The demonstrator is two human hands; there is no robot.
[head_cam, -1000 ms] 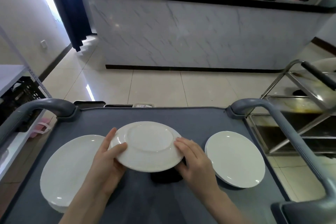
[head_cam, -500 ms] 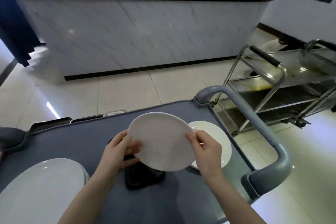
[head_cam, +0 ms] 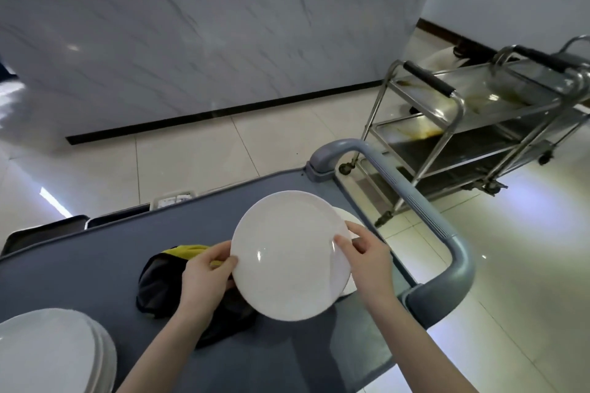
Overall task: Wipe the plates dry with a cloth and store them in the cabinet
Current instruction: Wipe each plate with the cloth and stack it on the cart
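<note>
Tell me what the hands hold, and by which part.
A round white ceramic plate, gripped at its rim: left hand on the left edge, right hand on the right edge.

A grey cart (head_cam: 79, 271) with a raised grey handle (head_cam: 447, 233) along its right side stands on a pale tiled floor (head_cam: 223, 153). On its flat top, a dark cloth (head_cam: 159, 284) with a yellow part lies crumpled near the middle. A stack of white plates (head_cam: 48, 354) sits at the near left corner. A white plate (head_cam: 349, 222) lies by the handle, only its edge showing.
</note>
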